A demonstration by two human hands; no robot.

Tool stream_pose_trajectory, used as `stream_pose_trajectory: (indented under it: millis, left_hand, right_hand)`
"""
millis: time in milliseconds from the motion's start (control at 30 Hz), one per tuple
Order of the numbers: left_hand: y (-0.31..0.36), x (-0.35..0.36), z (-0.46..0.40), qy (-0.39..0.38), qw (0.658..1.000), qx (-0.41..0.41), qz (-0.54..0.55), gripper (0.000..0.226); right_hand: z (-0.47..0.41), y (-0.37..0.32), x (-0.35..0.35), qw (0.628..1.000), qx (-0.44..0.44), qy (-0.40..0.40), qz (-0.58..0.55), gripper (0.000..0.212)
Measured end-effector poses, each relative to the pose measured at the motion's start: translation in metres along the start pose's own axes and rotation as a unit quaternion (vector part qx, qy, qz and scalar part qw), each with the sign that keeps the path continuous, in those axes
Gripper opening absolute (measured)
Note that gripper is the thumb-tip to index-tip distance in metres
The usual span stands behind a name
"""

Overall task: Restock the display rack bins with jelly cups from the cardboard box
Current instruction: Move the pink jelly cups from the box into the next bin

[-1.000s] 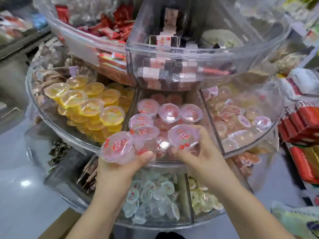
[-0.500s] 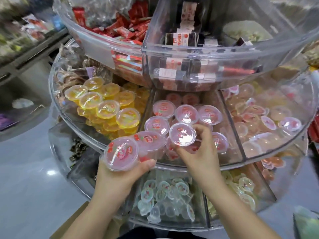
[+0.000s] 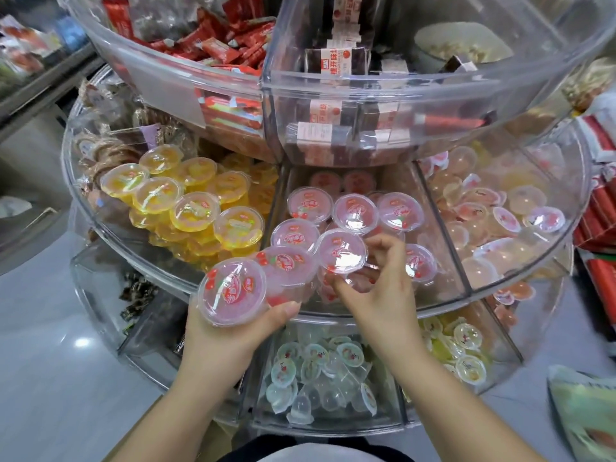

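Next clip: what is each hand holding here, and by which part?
The left hand cradles two pink jelly cups from beneath, thumb against the side. The right hand pinches another pink cup by its rim, over the middle bin.

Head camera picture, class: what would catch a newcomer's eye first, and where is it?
First, the two hands at the centre: the left hand holds pink jelly cups at the rack's front rim, while the right hand pinches another pink cup over the middle bin. Next, the bright yellow jelly cups heaped in the bin to the left.
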State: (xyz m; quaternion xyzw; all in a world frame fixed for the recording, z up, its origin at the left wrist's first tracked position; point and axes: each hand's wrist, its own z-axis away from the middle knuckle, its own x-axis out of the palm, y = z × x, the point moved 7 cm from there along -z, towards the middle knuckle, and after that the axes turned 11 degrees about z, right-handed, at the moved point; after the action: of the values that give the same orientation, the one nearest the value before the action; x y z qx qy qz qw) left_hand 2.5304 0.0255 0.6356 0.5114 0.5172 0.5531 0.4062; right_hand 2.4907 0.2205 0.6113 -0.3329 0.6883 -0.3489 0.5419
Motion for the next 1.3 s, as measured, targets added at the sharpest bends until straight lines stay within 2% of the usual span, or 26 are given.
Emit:
stream_pose_trajectory:
  millis: [333,667,800,867,933,1000,1067,1100,1200,1300]
  left_hand:
    - [-0.004,-0.004,0.0,0.008,1.0,-0.006,-0.011,0.038]
    - [-0.01,0.0,0.0,0.016,1.0,-0.011,-0.007,0.041]
    - [-0.007,0.004,0.004,0.008,1.0,-0.002,0.005,0.043]
    - [-0.002,0.011,0.006,-0.008,1.0,0.008,0.006,0.046]
    - [0.001,0.021,0.009,-0.029,1.0,0.009,0.004,0.046]
    - [0.001,0.032,0.012,-0.044,0.999,-0.004,0.003,0.044]
    - [-0.001,0.044,0.015,-0.048,0.999,-0.009,0.002,0.041]
    - [-0.002,0.051,0.017,-0.05,0.999,-0.007,-0.002,0.041]
    - [-0.008,0.068,0.02,-0.055,0.998,-0.012,-0.011,0.042]
    - [-0.011,0.084,0.019,-0.109,0.994,-0.018,-0.005,0.046]
  right_hand:
    - [-0.001,0.0,-0.001,0.999,-0.008,0.03,0.014,0.064]
    - [-0.003,0.006,0.0,1.0,0.005,-0.001,0.015,0.063]
    - [0.001,0.009,-0.006,0.998,0.034,-0.042,-0.017,0.064]
    - [0.007,0.007,-0.019,0.999,0.028,-0.041,0.0,0.057]
    - [0.014,-0.001,-0.033,0.999,0.005,-0.043,0.004,0.041]
    - [0.022,-0.012,-0.035,0.991,-0.014,-0.105,-0.081,0.03]
    - [0.029,-0.019,-0.03,0.969,-0.02,-0.195,-0.153,0.039]
    - [0.031,-0.022,-0.031,0.964,-0.028,-0.216,-0.152,0.046]
    - [0.03,-0.02,-0.039,0.969,-0.031,-0.206,-0.131,0.057]
    - [0.025,-0.011,-0.051,0.971,-0.021,-0.184,-0.15,0.055]
